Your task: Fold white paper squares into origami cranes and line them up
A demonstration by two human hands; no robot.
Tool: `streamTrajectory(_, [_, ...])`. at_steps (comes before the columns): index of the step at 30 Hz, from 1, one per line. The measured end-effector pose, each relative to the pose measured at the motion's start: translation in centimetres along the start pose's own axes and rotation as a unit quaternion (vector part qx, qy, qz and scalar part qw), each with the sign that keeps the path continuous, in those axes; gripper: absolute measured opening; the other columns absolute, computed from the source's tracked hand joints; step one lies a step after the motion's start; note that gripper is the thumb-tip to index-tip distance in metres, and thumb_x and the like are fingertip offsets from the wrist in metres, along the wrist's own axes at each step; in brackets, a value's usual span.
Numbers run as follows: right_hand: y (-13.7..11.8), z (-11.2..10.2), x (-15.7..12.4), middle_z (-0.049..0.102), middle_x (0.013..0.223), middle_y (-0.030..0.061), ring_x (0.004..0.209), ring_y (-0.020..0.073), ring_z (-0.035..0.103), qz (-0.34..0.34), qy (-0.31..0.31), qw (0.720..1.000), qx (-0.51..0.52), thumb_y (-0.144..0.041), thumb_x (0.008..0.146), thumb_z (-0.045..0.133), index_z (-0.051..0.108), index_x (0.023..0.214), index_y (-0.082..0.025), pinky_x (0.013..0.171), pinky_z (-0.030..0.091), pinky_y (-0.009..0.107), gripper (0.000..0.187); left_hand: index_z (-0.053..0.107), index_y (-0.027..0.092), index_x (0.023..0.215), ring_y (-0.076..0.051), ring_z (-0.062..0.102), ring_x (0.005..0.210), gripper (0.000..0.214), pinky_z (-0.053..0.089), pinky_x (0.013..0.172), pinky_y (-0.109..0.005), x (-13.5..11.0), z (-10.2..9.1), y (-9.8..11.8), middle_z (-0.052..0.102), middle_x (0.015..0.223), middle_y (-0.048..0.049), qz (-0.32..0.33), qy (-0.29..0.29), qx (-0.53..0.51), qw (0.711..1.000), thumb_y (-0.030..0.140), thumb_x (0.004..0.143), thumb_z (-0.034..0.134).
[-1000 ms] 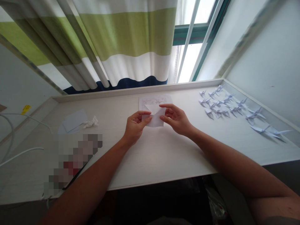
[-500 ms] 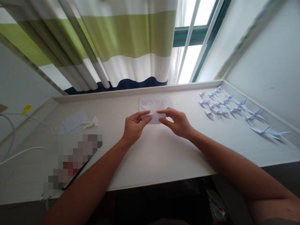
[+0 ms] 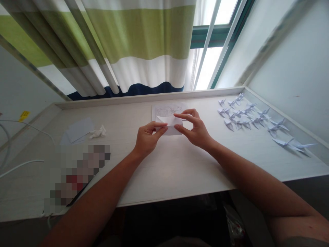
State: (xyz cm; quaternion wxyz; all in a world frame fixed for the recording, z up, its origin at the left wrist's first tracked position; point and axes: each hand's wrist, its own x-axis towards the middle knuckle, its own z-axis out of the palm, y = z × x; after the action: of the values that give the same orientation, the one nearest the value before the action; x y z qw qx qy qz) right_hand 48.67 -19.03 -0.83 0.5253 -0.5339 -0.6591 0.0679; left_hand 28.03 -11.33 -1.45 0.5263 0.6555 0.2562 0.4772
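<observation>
A small square of white paper (image 3: 171, 130), creased across its middle, is held up just above the table. My left hand (image 3: 148, 138) pinches its left part between thumb and index finger. On the right side, my right hand (image 3: 197, 129) has its thumb against the paper near the crease and its index finger at the upper edge, with a gap between the two. Behind the square lies a sheet with printed lines (image 3: 159, 111), partly covered by it.
Several folded paper cranes (image 3: 257, 117) stand at the right of the white table (image 3: 154, 171). To the left are loose paper sheets (image 3: 78, 129), a crumpled tissue (image 3: 98, 132), a blurred-out flat object (image 3: 79, 180) and white cables (image 3: 25, 163). A striped curtain (image 3: 141, 34) hangs behind.
My right index finger has lifted from the paper's middle to its upper edge, widening the gap from the thumb. My left hand keeps its pinch. The view has shifted slightly.
</observation>
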Motion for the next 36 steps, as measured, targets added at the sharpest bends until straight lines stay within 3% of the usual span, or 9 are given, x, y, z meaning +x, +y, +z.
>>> streamTrajectory(2, [0.2, -0.2, 0.1, 0.060, 0.136, 0.0089, 0.134, 0.0332, 0.054, -0.042, 0.003, 0.997, -0.058, -0.040, 0.092, 0.081, 0.081, 0.121, -0.035, 0.112, 0.049, 0.058, 0.029, 0.088, 0.025, 0.096, -0.021, 0.073, 0.093, 0.018, 0.057, 0.083, -0.032, 0.0, -0.1, -0.1, 0.083, 0.098, -0.0052, 0.012, -0.006, 0.011, 1.000, 0.034, 0.081, 0.089])
streamTrajectory(5, [0.4, -0.2, 0.2, 0.061, 0.140, 0.0084, 0.137, 0.0322, 0.053, -0.117, -0.011, 0.990, -0.081, -0.034, 0.095, 0.078, 0.081, 0.115, -0.033, 0.112, 0.049, 0.056, 0.020, 0.087, 0.025, 0.095, -0.021, 0.074, 0.092, 0.017, 0.057, 0.085, -0.034, 0.0, 0.0, -0.3, 0.083, 0.096, -0.0049, 0.010, -0.009, 0.003, 1.000, 0.034, 0.082, 0.089])
streamTrajectory(9, [0.3, -0.1, 0.3, 0.073, 0.122, 0.0063, 0.119, 0.0268, 0.066, -0.176, -0.025, 0.980, -0.089, -0.026, 0.100, 0.071, 0.080, 0.108, -0.031, 0.106, 0.050, 0.052, 0.013, 0.087, 0.024, 0.094, -0.021, 0.075, 0.090, 0.017, 0.058, 0.086, -0.034, -0.1, 0.1, -0.3, 0.083, 0.094, -0.0045, -0.001, -0.005, 0.001, 1.000, 0.035, 0.081, 0.089])
streamTrajectory(14, [0.1, -0.2, 0.3, 0.076, 0.106, 0.0056, 0.099, 0.0228, 0.070, -0.174, -0.044, 0.981, -0.069, -0.024, 0.102, 0.068, 0.078, 0.113, -0.029, 0.089, 0.055, 0.043, 0.016, 0.086, 0.024, 0.096, -0.020, 0.075, 0.088, 0.017, 0.059, 0.081, -0.032, -0.2, 0.0, 0.1, 0.083, 0.094, -0.0045, -0.003, -0.033, 0.032, 0.999, 0.036, 0.083, 0.087])
streamTrajectory(17, [0.0, -0.1, 0.2, 0.073, 0.108, 0.0073, 0.101, 0.0235, 0.069, -0.124, -0.053, 0.989, -0.053, -0.029, 0.102, 0.068, 0.080, 0.112, -0.028, 0.085, 0.058, 0.041, 0.015, 0.087, 0.025, 0.098, -0.020, 0.075, 0.088, 0.016, 0.058, 0.082, -0.032, -0.3, -0.1, 0.2, 0.083, 0.095, -0.0044, 0.012, -0.027, 0.073, 0.997, 0.036, 0.085, 0.086])
streamTrajectory(23, [-0.4, -0.2, 0.1, 0.071, 0.095, 0.0060, 0.082, 0.0203, 0.068, 0.056, -0.088, 0.994, -0.035, -0.041, 0.101, 0.068, 0.071, 0.141, -0.025, 0.084, 0.060, 0.042, 0.043, 0.086, 0.023, 0.099, -0.022, 0.076, 0.094, 0.019, 0.059, 0.087, -0.035, -0.2, -0.3, 0.0, 0.084, 0.099, -0.0059, 0.010, -0.018, 0.064, 0.998, 0.036, 0.085, 0.086])
streamTrajectory(27, [-0.5, 0.0, 0.2, 0.075, 0.093, 0.0037, 0.086, 0.0200, 0.069, 0.101, -0.100, 0.985, 0.100, -0.045, 0.098, 0.071, 0.077, 0.133, -0.027, 0.085, 0.061, 0.041, 0.039, 0.086, 0.021, 0.101, -0.025, 0.077, 0.099, 0.026, 0.061, 0.089, -0.038, -0.1, -0.2, 0.3, 0.084, 0.104, -0.0077, -0.020, -0.028, 0.012, 0.999, 0.037, 0.081, 0.090])
streamTrajectory(32, [-0.7, 0.4, 0.3, 0.081, 0.097, 0.0021, 0.093, 0.0196, 0.073, 0.153, -0.066, 0.926, 0.338, -0.043, 0.087, 0.085, 0.084, 0.114, -0.030, 0.087, 0.063, 0.039, 0.030, 0.085, 0.023, 0.103, -0.026, 0.077, 0.105, 0.035, 0.064, 0.089, -0.039, -0.1, 0.2, 1.3, 0.083, 0.112, -0.0076, -0.063, -0.033, -0.086, 0.994, 0.033, 0.072, 0.097])
streamTrajectory(36, [-0.9, 0.5, 0.5, 0.083, 0.103, 0.0026, 0.099, 0.0195, 0.075, 0.202, -0.052, 0.889, 0.408, -0.039, 0.079, 0.093, 0.086, 0.100, -0.029, 0.092, 0.063, 0.039, 0.025, 0.086, 0.023, 0.094, -0.022, 0.077, 0.094, 0.030, 0.063, 0.085, -0.036, 0.1, 0.2, 1.5, 0.083, 0.096, -0.0055, -0.079, -0.019, -0.117, 0.990, 0.034, 0.069, 0.098])
